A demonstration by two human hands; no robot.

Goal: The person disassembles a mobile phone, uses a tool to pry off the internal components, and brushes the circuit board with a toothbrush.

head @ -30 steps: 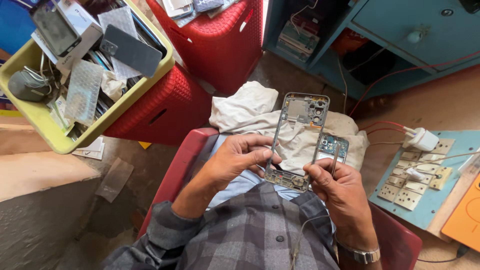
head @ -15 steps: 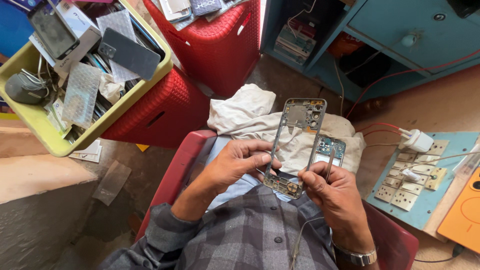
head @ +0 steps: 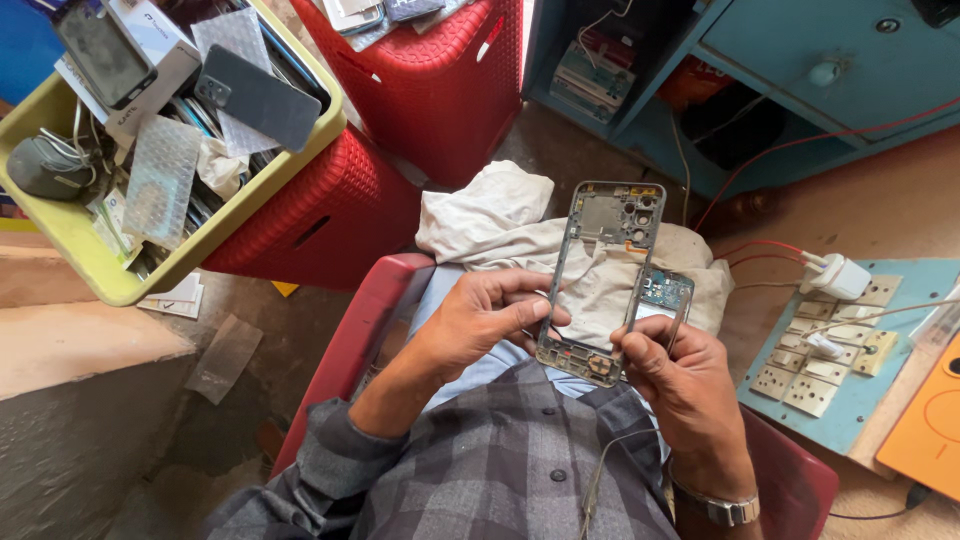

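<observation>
Phone frame: a bare grey phone frame (head: 600, 285) with its middle open, held upright over the person's lap, camera cut-outs at its top end.
Left hand: the left hand (head: 485, 320) curls around the frame's lower left edge, thumb pressed on the front near the bottom, fingers closed behind it.
Right hand: the right hand (head: 675, 375) pinches the frame's lower right corner, fingers bent tight; a wristwatch (head: 725, 508) sits on that wrist.
Circuit board: a small blue-green circuit board (head: 663, 292) sits just beside the frame's right edge, above the right hand.
Cloth: a crumpled pale cloth (head: 500, 225) lies behind the frame.
Left of frame: a yellow tray (head: 75, 240) crowded with phones and parts, resting on a red basket (head: 330, 215).
Right of frame: a white charger (head: 840, 275) beside a blue board of switch sockets (head: 830, 365).
</observation>
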